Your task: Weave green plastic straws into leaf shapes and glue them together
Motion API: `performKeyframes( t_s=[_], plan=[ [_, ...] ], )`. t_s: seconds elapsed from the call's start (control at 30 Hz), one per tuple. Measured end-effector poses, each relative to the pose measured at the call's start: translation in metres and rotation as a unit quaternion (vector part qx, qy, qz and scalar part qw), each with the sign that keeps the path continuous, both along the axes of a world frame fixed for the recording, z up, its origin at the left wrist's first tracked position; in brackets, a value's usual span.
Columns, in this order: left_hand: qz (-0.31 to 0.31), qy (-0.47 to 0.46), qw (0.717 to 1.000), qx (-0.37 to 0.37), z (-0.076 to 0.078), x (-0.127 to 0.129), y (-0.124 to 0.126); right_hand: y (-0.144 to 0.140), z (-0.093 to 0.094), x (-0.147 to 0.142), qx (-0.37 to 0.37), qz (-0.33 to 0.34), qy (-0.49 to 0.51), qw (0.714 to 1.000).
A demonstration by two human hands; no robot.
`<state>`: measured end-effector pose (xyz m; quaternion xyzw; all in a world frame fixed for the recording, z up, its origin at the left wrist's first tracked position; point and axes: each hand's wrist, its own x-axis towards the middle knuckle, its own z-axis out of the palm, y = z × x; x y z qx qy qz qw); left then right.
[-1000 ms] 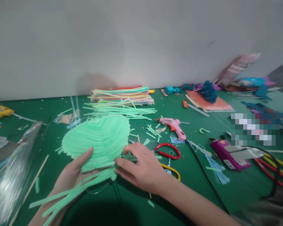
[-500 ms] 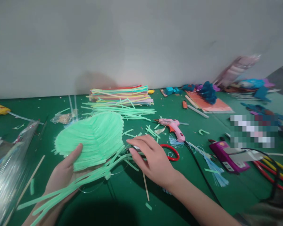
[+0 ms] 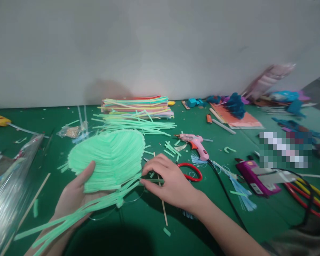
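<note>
A mint-green leaf-shaped fan (image 3: 109, 156) made of pipe cleaners rests on my left hand (image 3: 72, 199), the thumb pressed on its front and the fingers behind it. Long loose pipe cleaners (image 3: 77, 215) run below its lower edge and over my left wrist. A thin clear thread (image 3: 134, 200) loops down beneath them. At the fan's lower right edge, my right hand (image 3: 170, 181) pinches the end of a green pipe cleaner between thumb and fingertips. Just behind that hand lie red-handled scissors (image 3: 193, 172), partly covered by it.
On the green table (image 3: 224, 227), a pink glue gun (image 3: 196, 142) lies right of centre with its black cord. Bundled coloured pipe cleaners (image 3: 138, 106) lie by the wall. Far right stands a purple box (image 3: 257, 177); at left, plastic wrapping (image 3: 18, 199). A wooden stick (image 3: 164, 209) lies below my right hand.
The fan has shifted slightly right and down in my left hand. My right fingers have closed on a pipe cleaner at its edge, and the pale metal piece seen between them earlier no longer shows.
</note>
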<state>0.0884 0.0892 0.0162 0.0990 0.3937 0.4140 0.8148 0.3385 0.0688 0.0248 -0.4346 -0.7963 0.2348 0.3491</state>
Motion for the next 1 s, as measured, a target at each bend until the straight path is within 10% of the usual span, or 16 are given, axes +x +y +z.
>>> performKeyframes(
  t_s=[0.3,0.47,0.57,0.73,1.0],
  plan=[
    [0.022,-0.027,0.999,0.040,-0.001,-0.002,-0.002,-0.006,0.009,0.000,-0.061,0.017,-0.007,0.998],
    [0.043,-0.012,0.999,0.030,0.000,-0.006,-0.001,0.000,0.016,0.026,-0.030,-0.128,-0.024,0.991],
    [0.028,-0.045,0.998,0.035,-0.005,-0.010,0.000,0.012,0.017,0.060,-0.009,-0.301,-0.118,0.946],
    [0.007,-0.079,0.996,0.047,-0.011,-0.015,0.004,0.027,0.001,0.106,-0.116,-0.469,-0.373,0.792],
    [-0.088,-0.126,0.988,0.005,-0.010,-0.062,0.018,0.039,-0.023,0.115,-0.172,-0.484,-0.331,0.791]
  ],
)
